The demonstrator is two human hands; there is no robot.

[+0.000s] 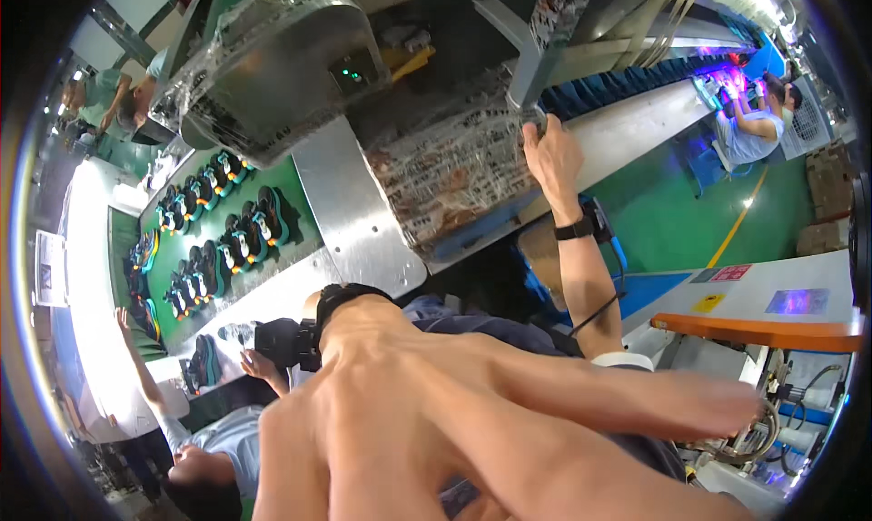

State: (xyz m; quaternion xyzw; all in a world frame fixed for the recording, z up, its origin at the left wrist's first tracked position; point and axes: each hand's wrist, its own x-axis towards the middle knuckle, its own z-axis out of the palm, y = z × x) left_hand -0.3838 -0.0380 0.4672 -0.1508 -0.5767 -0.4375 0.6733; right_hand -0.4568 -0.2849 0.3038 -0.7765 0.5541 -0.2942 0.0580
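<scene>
My left hand (400, 376) is very large and close, its back toward me and its fingers spread toward the lower edge. Most of its fingertips run out of the picture, and nothing shows in its grasp. A black strap with a small dark camera (289, 341) is around that wrist. Farther off, my right hand (554, 162) is at the edge of the film-covered bench, just below a grey metal post (527, 80). Its thumb and index finger are apart with nothing visible between them; the other fingers are partly hidden. A dark band (576, 229) circles this wrist.
Several dark shoes (263, 217) stand in rows on a green surface at left. A film-wrapped machine (272, 76) stands beside the bench. A row of dark pieces (627, 80) lines the conveyor toward a seated person (754, 130). Another person (218, 448) reaches out at lower left.
</scene>
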